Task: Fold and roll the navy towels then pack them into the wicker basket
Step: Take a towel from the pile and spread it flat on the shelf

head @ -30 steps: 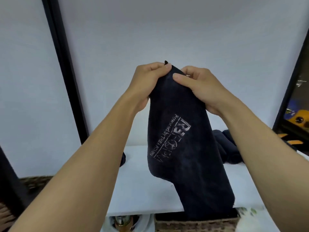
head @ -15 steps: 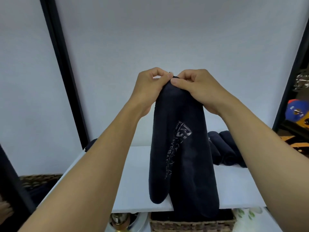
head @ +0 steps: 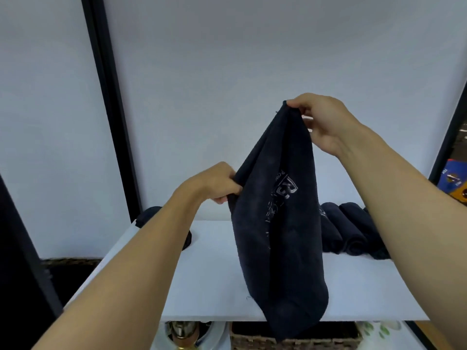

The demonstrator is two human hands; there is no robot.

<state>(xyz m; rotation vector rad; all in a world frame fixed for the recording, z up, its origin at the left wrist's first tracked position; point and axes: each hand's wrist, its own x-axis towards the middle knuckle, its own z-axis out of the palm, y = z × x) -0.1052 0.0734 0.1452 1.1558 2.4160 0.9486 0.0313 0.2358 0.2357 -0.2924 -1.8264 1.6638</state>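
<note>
Item one: a navy towel [head: 278, 236] of soft cloth with a pale printed logo facing the wearer. It is held up in the air above a flat white table [head: 202, 286] and hangs long and loosely gathered. Its lowest tip drops past the table's near edge, in front of the rim of a brown wicker basket [head: 295, 339] that stands below the tabletop. I cannot tell whether cloth and basket touch.

Item two: the right hand [head: 326, 120], raised higher than the other. It pinches the towel's top corner between thumb and curled fingers.

Item three: the left hand [head: 217, 183], lower and to the left. Its fingers are curled and grip the towel's left edge about a third of the way down, drawing that edge outward.

Item four: several rolled navy towels [head: 353, 231], lying side by side at the right rear of the table. They are partly hidden by the hanging towel and the right forearm.

Item five: a dark cloth [head: 149, 218] at the table's left rear corner, partly covered by the left forearm. Its shape is unclear.

Item six: a tall black post [head: 111, 109] rising against the pale wall behind the table.

Item seven: a brass-coloured object [head: 180, 332] under the table, left of the wicker basket. It is too cropped to identify.

Item eight: a second woven basket [head: 70, 261] in shadow at the far left, beside the table, with only its rim showing.
</note>
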